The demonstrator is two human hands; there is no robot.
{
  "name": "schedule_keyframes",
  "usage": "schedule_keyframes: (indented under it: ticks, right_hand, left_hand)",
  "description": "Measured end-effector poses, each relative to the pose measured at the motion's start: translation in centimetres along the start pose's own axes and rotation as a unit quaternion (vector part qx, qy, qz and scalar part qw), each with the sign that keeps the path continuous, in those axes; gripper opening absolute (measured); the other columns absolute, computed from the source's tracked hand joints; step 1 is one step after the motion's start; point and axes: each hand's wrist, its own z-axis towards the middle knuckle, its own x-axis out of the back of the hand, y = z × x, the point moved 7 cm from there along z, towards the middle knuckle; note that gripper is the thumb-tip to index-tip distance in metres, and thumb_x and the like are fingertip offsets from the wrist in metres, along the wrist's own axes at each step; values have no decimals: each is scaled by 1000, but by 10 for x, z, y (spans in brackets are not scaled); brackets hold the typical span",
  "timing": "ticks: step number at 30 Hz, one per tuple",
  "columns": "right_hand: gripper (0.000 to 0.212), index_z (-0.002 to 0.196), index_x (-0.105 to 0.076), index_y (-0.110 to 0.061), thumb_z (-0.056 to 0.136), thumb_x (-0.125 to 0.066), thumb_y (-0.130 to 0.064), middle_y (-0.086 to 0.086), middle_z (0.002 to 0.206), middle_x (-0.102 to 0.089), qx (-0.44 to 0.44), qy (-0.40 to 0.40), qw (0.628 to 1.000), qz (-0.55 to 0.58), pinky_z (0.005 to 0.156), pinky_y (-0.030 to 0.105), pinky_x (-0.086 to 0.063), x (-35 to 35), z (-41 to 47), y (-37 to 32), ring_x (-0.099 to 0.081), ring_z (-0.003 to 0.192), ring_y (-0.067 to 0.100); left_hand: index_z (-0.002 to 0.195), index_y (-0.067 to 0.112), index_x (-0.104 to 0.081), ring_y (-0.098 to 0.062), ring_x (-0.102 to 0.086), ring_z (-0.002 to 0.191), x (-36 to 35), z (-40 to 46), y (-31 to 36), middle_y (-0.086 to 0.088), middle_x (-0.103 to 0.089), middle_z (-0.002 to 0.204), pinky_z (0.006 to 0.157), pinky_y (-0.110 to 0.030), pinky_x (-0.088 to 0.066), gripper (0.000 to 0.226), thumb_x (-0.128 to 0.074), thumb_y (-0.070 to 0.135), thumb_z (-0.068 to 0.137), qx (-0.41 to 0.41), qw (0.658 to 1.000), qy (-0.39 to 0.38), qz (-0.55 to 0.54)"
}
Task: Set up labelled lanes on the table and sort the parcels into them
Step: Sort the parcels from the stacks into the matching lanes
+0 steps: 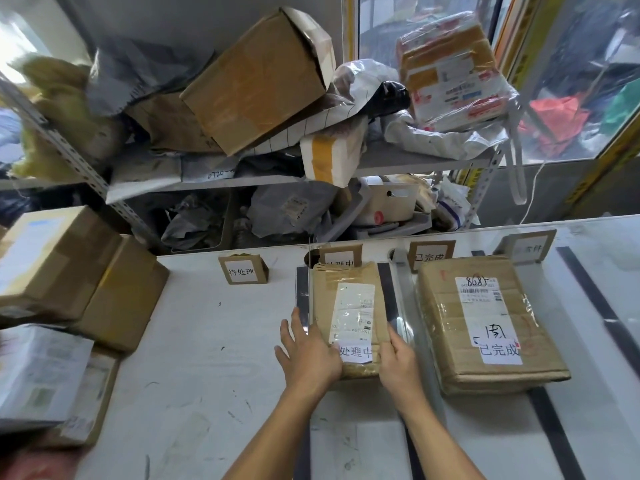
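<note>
Resting at the near end of the middle parcel (pixel 349 317), both hands framed its lower corners. The left hand (pixel 306 356) lay flat with fingers straight and slightly spread, touching the parcel's left edge beside the dark tape strip (pixel 302 296). The right hand (pixel 398 362) curled around the right corner, thumb on top; its fingertips were hidden under the edge. The parcel sat on the white table (pixel 214 341) in the lane behind the second label stand (pixel 341 259), whose text it partly covered. A larger parcel (pixel 485 323) lay in the next lane. The fourth stand (pixel 528 247) was too blurred to read, and the boxes at left (pixel 69 271) were cut off.
</note>
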Motion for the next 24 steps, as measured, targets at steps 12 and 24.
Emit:
schedule_keyframes:
  ticks: [12, 24]
  right_hand:
    - [24, 106, -68, -42, 104, -49, -28, -29, 84, -73, -38, 33, 999, -3, 59, 4, -45, 8, 2, -5, -66, 77, -11]
    - [40, 139, -55, -21, 105, -42, -37, -1, 135, -62, -61, 14, 994, -95, 89, 13, -45, 11, 1, -24, -57, 126, 22]
  left_hand:
    - [151, 29, -15, -29, -31, 140, -4, -9, 19, -4, -21, 157, 103, -40, -43, 75, -59, 19, 91, -42, 992, 3, -122]
    - [157, 29, -6, -27, -29, 145, 23, -19, 2, -1, -17, 162, 113, -48, -37, 86, -60, 20, 90, -6, 975, 36, -220]
